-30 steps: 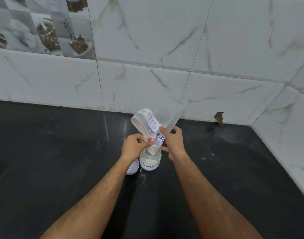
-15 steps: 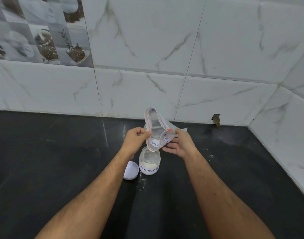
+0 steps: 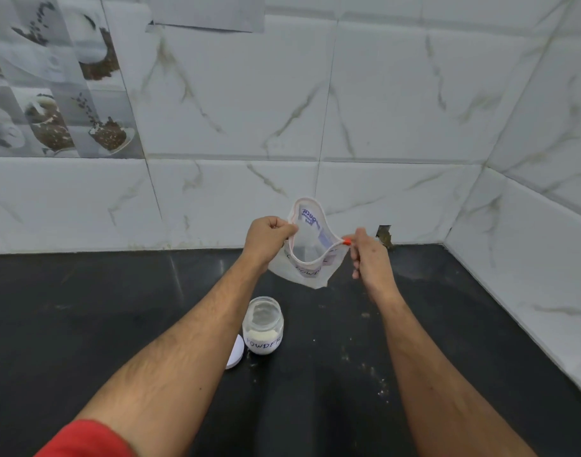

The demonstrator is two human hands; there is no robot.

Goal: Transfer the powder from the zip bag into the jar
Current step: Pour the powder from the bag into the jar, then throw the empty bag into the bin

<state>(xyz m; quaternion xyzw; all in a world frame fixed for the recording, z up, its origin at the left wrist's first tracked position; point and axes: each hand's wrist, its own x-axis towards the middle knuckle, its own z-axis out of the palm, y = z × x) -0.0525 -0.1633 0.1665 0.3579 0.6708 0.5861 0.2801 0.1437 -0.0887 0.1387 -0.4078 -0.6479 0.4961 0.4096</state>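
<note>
The bag (image 3: pixel 310 250) is held up in the air beyond the jar (image 3: pixel 263 325), its mouth pulled wide: one end of the rim is pinched by the left hand (image 3: pixel 270 240), the orange slider end by the right hand (image 3: pixel 368 255). Residue could be shaken onto the counter (image 3: pixel 84 308), since the bag is not over the jar. The bag looks nearly empty; white powder lies in the open jar, the lid (image 3: pixel 235 352) beside it.

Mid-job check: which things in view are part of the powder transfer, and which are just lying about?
Part of the job:
- zip bag, held open above the counter by the left hand and right hand
- open jar with powder in it

Lying about:
- white lid beside the jar
- spilled powder specks on the black counter
</note>
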